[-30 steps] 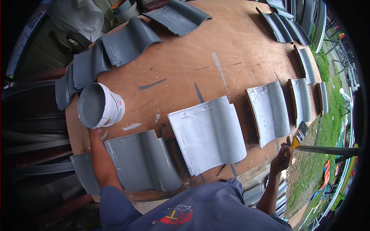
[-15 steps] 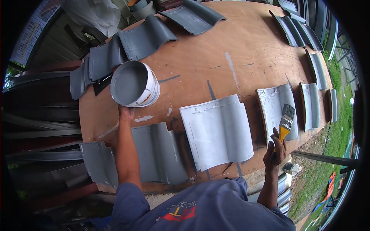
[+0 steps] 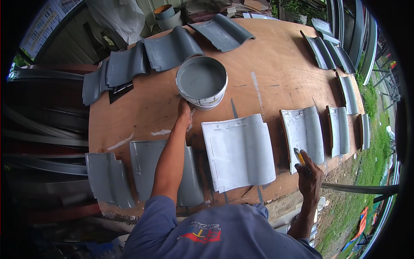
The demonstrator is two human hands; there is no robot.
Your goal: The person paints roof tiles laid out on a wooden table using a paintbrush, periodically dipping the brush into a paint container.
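Note:
My left hand [image 3: 185, 113] holds a white bucket [image 3: 206, 102] of grey paint from below, over the middle-left of the wooden table [image 3: 284, 64]. My right hand [image 3: 309, 172] is closed on a paintbrush [image 3: 300, 156] with a yellow handle, above the lower edge of a whitish tile [image 3: 304, 134]. Much of the brush is hidden or foreshortened. A larger whitish tile [image 3: 239, 151] lies between my two arms. Left of it, a grey-coated tile [image 3: 189, 177] is partly covered by my left forearm, and another grey tile [image 3: 108, 179] is beside that.
Dark grey tiles [image 3: 172, 47] line the far left edge of the table. More tiles [image 3: 350, 93] lie along the right side. A metal bar [image 3: 362, 188] sticks out at the right over grass. Metal profiles [image 3: 47, 138] are stacked at the left.
The bucket, in my left hand, has moved right, off the table's left edge area towards its middle. My right hand's brush has swung from pointing outward with bristles visible to pointing away over the whitish tile.

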